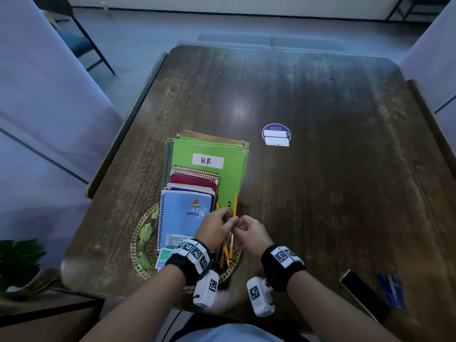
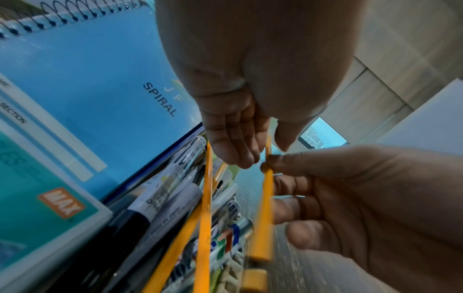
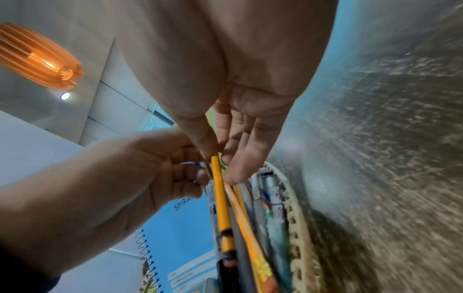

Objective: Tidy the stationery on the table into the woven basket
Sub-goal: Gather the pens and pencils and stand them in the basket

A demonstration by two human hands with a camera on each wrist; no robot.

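Note:
The woven basket [image 1: 137, 245] sits at the table's near edge. It holds a green folder marked H-R [image 1: 209, 154], a stack of spiral notebooks topped by a blue one [image 1: 183, 218], a MAX staples box [image 2: 50, 200], markers [image 2: 162, 196] and yellow pencils [image 1: 225, 255]. Both hands meet over the basket's right side. My right hand [image 1: 240, 224] pinches a yellow pencil [image 3: 219, 188] between thumb and forefinger. My left hand [image 1: 228, 218] has its fingers [image 2: 233, 142] curled round the same pencil [image 2: 266, 208], just above the right hand's pinch. The pencil's lower end points down into the basket.
A round purple item with white blocks [image 1: 276, 134] lies mid-table. A black flat object [image 1: 362, 292] and a blue one [image 1: 392, 290] lie at the near right edge. A potted plant [image 1: 17, 260] stands left of the table, with chairs beyond.

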